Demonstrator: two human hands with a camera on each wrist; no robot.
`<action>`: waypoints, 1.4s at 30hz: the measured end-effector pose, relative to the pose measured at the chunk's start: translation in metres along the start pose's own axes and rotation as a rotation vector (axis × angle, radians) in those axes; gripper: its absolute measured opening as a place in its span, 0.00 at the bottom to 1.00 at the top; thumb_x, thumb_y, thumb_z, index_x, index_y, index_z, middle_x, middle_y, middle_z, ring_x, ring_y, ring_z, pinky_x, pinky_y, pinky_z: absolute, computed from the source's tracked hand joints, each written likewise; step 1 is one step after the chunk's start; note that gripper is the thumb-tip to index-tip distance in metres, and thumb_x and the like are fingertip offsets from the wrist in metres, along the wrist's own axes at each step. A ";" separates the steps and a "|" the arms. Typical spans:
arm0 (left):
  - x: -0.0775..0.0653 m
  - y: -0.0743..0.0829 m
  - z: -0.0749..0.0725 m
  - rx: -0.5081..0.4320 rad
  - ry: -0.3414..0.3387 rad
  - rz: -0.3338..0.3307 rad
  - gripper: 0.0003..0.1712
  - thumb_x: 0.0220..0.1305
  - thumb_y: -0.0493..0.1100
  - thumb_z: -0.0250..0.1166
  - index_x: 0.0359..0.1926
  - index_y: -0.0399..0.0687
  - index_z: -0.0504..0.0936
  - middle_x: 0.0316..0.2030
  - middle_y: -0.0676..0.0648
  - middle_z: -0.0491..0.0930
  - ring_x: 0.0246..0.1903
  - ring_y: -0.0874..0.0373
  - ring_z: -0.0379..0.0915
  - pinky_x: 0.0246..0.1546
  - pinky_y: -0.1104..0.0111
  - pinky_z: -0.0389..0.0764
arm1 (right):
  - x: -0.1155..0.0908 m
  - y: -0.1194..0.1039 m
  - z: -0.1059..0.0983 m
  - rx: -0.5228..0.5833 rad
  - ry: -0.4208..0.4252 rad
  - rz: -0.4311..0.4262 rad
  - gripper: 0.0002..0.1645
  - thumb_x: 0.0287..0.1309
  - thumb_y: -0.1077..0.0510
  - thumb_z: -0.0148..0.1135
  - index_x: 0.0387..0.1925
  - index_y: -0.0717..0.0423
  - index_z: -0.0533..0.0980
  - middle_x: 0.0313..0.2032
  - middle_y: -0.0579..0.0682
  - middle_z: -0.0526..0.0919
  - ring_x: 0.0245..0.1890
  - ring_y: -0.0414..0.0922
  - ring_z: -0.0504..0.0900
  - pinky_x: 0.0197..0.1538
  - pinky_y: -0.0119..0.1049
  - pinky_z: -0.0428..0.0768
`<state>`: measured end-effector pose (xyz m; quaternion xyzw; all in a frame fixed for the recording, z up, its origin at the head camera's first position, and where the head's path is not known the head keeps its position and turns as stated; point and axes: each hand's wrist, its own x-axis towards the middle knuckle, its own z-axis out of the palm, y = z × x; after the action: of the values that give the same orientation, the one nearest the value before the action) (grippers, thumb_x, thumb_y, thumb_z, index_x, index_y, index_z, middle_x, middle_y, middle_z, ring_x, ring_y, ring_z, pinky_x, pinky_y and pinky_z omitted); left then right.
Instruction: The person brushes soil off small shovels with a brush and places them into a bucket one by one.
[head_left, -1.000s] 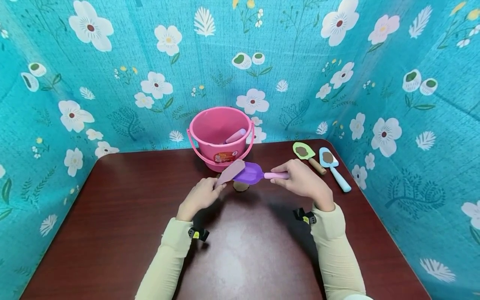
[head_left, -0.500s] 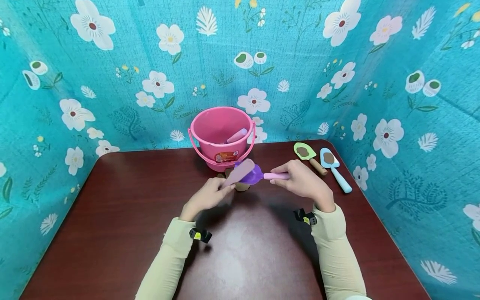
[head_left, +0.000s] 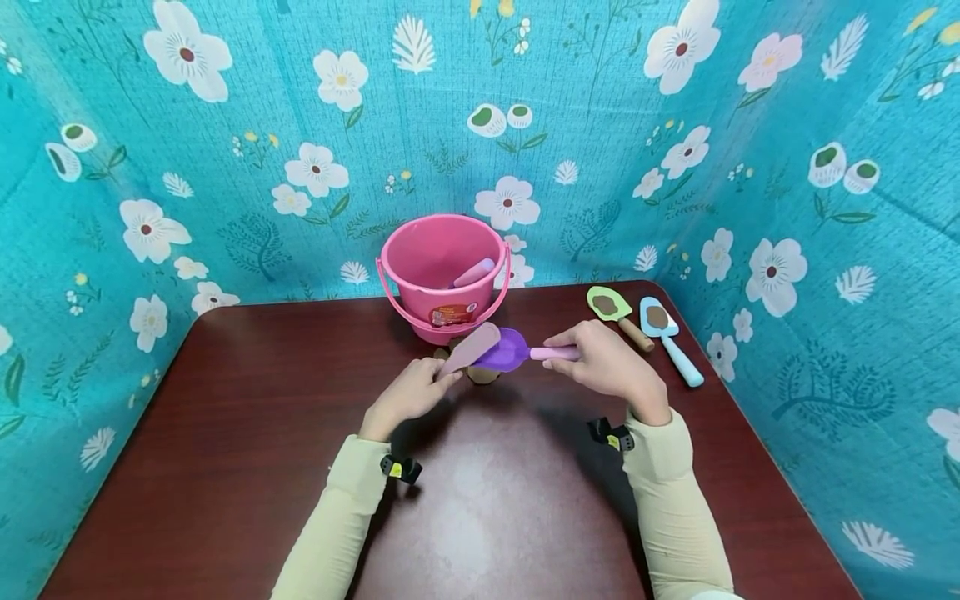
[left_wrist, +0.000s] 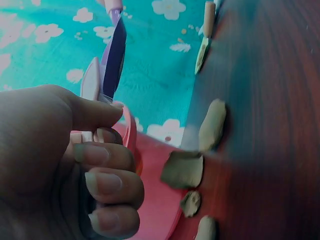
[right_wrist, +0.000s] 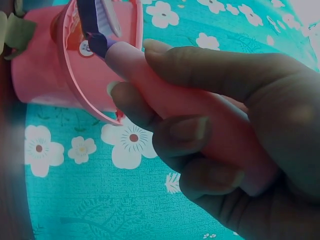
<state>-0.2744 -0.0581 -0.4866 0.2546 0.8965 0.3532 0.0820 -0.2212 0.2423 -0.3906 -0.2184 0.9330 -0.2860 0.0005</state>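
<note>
My left hand [head_left: 408, 393] grips a narrow pale pink trowel-like tool [head_left: 474, 346] with a rounded end; its grip is hidden in the palm. This end overlaps the purple blade [head_left: 508, 350] of a toy shovel, and whether they touch is unclear. My right hand [head_left: 603, 360] holds that shovel by its pink handle [right_wrist: 180, 110], fingers and thumb wrapped round it. Both tools are in front of the pink bucket [head_left: 450, 250], above the table. Beneath them lie brown clay-like lumps [head_left: 483, 375], partly hidden in the head view and showing as several pieces [left_wrist: 182, 170] in the left wrist view.
Inside the bucket leans a lilac handle [head_left: 474, 272]. To the right lie a green trowel [head_left: 609, 302] with a wooden handle and a light blue trowel [head_left: 659, 317], each with a brown patch on its blade. Flowered turquoise cloth [head_left: 315, 108] surrounds the dark red table [head_left: 247, 417].
The pale pink tool slid right over the purple blade, then drew back slightly left. My right hand and the shovel have stayed nearly in place.
</note>
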 end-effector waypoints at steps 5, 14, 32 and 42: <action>-0.003 -0.009 -0.011 0.008 0.015 -0.067 0.19 0.65 0.53 0.57 0.30 0.41 0.78 0.14 0.50 0.68 0.15 0.61 0.61 0.16 0.70 0.63 | -0.001 0.002 -0.002 0.002 0.019 0.033 0.22 0.51 0.42 0.65 0.45 0.47 0.82 0.21 0.36 0.81 0.13 0.39 0.70 0.21 0.34 0.72; -0.017 -0.024 -0.039 -0.059 0.002 -0.076 0.16 0.65 0.51 0.57 0.28 0.44 0.77 0.14 0.48 0.69 0.14 0.60 0.60 0.13 0.69 0.62 | -0.002 0.006 0.000 0.049 -0.024 0.082 0.18 0.48 0.32 0.62 0.34 0.36 0.83 0.14 0.38 0.75 0.11 0.39 0.67 0.20 0.34 0.71; -0.033 -0.001 -0.069 -0.226 0.007 0.029 0.14 0.65 0.53 0.58 0.31 0.48 0.77 0.15 0.45 0.68 0.15 0.58 0.59 0.14 0.69 0.62 | 0.007 0.008 0.015 -0.138 -0.007 0.075 0.15 0.52 0.51 0.67 0.41 0.46 0.74 0.28 0.41 0.77 0.27 0.41 0.73 0.33 0.37 0.72; -0.038 0.026 -0.074 -0.238 0.017 0.072 0.12 0.66 0.47 0.57 0.31 0.44 0.77 0.14 0.47 0.66 0.14 0.61 0.59 0.14 0.69 0.62 | 0.011 0.005 0.019 -0.049 -0.056 0.061 0.13 0.59 0.54 0.61 0.42 0.51 0.69 0.28 0.45 0.75 0.28 0.41 0.73 0.34 0.37 0.73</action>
<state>-0.2560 -0.1051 -0.4157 0.2720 0.8393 0.4619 0.0912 -0.2305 0.2315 -0.4074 -0.1977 0.9456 -0.2565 0.0301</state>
